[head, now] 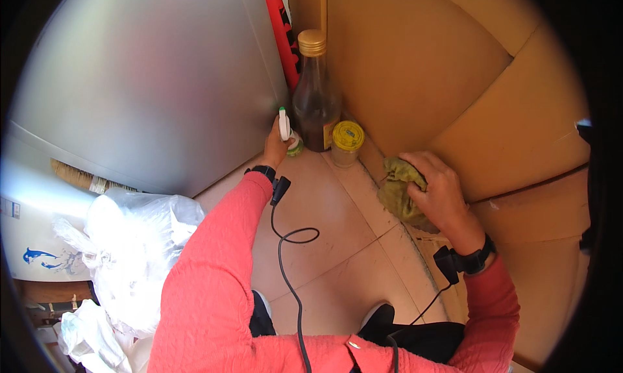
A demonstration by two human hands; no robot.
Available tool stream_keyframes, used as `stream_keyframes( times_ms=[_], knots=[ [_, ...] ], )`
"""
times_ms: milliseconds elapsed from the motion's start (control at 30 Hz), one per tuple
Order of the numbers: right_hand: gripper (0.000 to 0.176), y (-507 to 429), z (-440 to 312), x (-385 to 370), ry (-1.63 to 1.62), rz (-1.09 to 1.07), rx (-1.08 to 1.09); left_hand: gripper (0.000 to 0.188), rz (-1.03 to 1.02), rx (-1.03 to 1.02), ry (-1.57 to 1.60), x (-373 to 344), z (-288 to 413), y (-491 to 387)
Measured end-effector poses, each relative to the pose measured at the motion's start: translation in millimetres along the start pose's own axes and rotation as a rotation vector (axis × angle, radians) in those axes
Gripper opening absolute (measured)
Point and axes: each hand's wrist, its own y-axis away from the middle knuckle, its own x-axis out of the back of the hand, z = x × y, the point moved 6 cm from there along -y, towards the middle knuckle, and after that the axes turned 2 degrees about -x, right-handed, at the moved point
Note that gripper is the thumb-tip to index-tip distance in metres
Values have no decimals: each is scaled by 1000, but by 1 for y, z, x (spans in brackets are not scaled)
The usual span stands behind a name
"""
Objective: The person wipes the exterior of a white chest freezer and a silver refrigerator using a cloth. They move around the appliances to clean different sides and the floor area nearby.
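My left hand (276, 146) is closed around the neck of a spray bottle with a white trigger head (284, 124), low beside the grey panel. Right next to it on the floor stand a large dark glass bottle (316, 98) with a gold screw cap and a clear jar with a yellow lid (348, 135). My right hand (438, 193) grips a crumpled olive-green cloth (401, 193) near the foot of the brown tiled wall. The base of the spray bottle is partly hidden by my fingers.
A glossy grey panel (160, 81) rises at the left, brown wall tiles (389, 71) at the right. Clear plastic bags (136, 246) lie at the lower left, near a brush (73, 173). A black cable (298, 300) hangs over the floor tiles (336, 256) from my left wrist.
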Motion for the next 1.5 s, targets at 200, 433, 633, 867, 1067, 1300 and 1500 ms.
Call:
stream_keyframes(
  times_ms=[200, 433, 633, 867, 1067, 1300, 1500],
  knots=[
    [45, 4, 4, 1, -9, -36, -33, 95, -67, 78, 123, 8, 4, 6],
    [45, 2, 8, 7, -64, 15, -25, 51, 102, 105, -309, 39, 13, 12],
    [38, -4, 11, 6, -184, 124, -74, 19, 342, -231, -228, 88, 115, 35],
    [43, -26, -5, -7, -719, 245, -227, 123, -578, -296, 512, -12, 276, 105],
    [62, -24, -34, -10, -865, 92, -195, 107, -255, -287, 781, -52, 323, 107],
    [59, -8, -48, 31, -291, 101, -43, 67, 116, -510, 718, -21, 346, 29],
    [31, 9, -70, 45, -323, -57, 95, 72, 307, -654, 587, -1, 375, -96]
  ],
)
